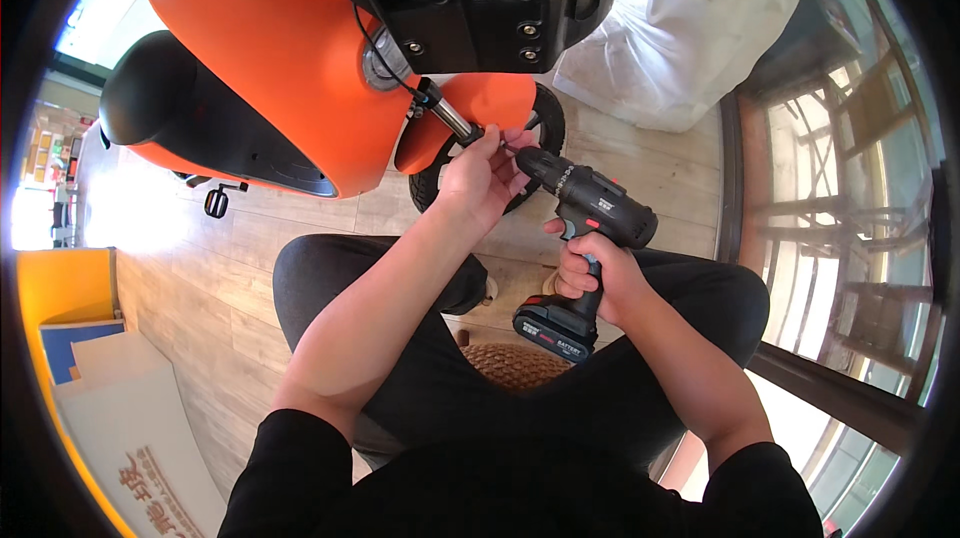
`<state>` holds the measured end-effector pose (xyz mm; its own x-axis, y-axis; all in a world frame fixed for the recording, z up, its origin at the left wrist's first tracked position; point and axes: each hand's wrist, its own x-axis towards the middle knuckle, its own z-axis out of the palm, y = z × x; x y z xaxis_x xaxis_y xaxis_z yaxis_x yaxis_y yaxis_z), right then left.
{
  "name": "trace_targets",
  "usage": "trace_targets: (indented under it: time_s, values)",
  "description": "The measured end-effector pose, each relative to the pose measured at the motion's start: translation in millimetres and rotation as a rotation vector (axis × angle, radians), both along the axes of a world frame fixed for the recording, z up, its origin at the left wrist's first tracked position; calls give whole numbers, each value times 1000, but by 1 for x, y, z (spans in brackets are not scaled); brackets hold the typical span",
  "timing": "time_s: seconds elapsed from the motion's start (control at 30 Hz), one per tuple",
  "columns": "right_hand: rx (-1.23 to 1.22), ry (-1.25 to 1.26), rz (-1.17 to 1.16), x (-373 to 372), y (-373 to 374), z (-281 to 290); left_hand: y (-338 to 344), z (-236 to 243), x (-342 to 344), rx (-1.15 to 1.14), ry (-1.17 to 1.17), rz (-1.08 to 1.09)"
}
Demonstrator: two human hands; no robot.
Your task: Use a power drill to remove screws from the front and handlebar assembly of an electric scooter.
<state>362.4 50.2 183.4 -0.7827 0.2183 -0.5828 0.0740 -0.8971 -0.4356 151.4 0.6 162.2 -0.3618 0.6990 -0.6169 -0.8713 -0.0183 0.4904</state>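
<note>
Right hand (618, 283) wrapped round the grip of a black cordless drill (612, 213), index finger up by the trigger, battery hanging below. Drill's held above the gap between the knees, chuck pointing up-left at the left hand (478, 178). Left hand half curled, palm up, thumb and fingers gathered just ahead of the chuck; can't tell what, if anything, it's pinching. Fingertips sit right by the lower end of a silver tube (453, 116) on the orange bike (265, 48), front wheel (552, 116) behind them, orange fender (508, 93) above. Black carrier (470, 3) with bolt heads sits over that. White plastic sheeting (690, 28) right of the carrier, pedal (215, 203) far left, woven seat (515, 365) between the thighs.
</note>
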Motion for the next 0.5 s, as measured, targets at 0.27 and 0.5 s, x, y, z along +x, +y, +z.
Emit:
trace_targets:
  time_s: [0.27, 0.5]
  values:
    - [-39, 49, 29, -5, 7, 7, -1, 11, -8, -34, -57, 58]
    - [-63, -7, 59, -13, 9, 15, 1, -5, -14, -114, -134, 131]
